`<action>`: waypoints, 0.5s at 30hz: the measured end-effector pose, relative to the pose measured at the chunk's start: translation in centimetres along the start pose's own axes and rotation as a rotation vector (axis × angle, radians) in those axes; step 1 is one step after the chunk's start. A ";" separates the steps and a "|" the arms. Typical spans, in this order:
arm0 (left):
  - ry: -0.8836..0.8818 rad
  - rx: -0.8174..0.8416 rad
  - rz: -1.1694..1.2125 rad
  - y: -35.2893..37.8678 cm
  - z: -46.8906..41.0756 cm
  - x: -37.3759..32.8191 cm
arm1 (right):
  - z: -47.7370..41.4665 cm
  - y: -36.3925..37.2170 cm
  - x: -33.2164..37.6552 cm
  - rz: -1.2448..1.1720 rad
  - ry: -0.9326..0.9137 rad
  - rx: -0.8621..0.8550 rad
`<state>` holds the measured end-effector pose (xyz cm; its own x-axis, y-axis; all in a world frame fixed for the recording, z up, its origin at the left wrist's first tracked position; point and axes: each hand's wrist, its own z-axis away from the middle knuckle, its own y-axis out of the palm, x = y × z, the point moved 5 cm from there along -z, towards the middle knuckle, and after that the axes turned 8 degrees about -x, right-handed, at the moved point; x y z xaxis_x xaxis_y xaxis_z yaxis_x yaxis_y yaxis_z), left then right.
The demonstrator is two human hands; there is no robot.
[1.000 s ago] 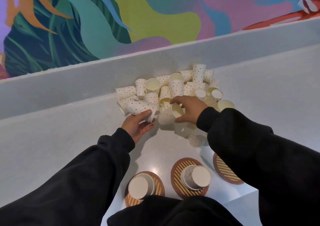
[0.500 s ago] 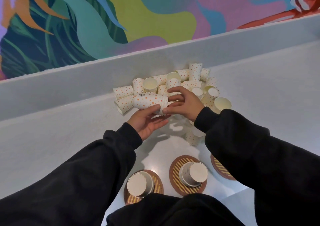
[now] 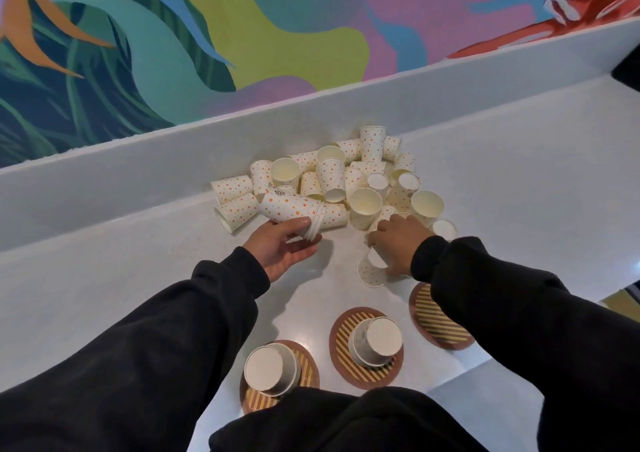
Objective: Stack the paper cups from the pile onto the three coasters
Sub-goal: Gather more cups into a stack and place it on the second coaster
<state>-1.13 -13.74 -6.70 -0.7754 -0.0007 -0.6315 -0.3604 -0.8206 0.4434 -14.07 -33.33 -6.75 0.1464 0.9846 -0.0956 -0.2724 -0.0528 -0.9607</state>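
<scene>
A pile of white paper cups with orange dots [image 3: 332,178] lies against the counter's back ledge. My left hand [image 3: 280,244] holds a short nested stack of cups [image 3: 291,209] on its side, rims toward the right. My right hand [image 3: 398,240] grips a single dotted cup [image 3: 372,271] lying at the near edge of the pile. Three round striped coasters sit near me: the left coaster [image 3: 308,365] and the middle coaster [image 3: 341,347] each carry upside-down cups, and the right coaster [image 3: 433,316] is partly hidden by my right sleeve.
The pale counter [image 3: 138,278] ends at a raised back ledge [image 3: 138,181] under a colourful mural. The counter's near edge drops off at the lower right [image 3: 485,365]. My dark sleeves cover the lower part of the view.
My hands have parted: the left keeps the nested cups, now with one more added, and the right has dropped right and nearer to a single cup.
</scene>
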 end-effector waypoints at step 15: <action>0.205 0.078 -0.336 1.8 3.0 -1.8 | 1.2 -5.7 2.1 -1.432 0.204 -0.354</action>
<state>-1.95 -13.44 -2.85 -0.4910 0.1404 -0.8598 -0.6209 -0.7486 0.2323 -13.39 -30.80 -1.18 0.2191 0.1963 0.9558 0.4489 0.8495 -0.2774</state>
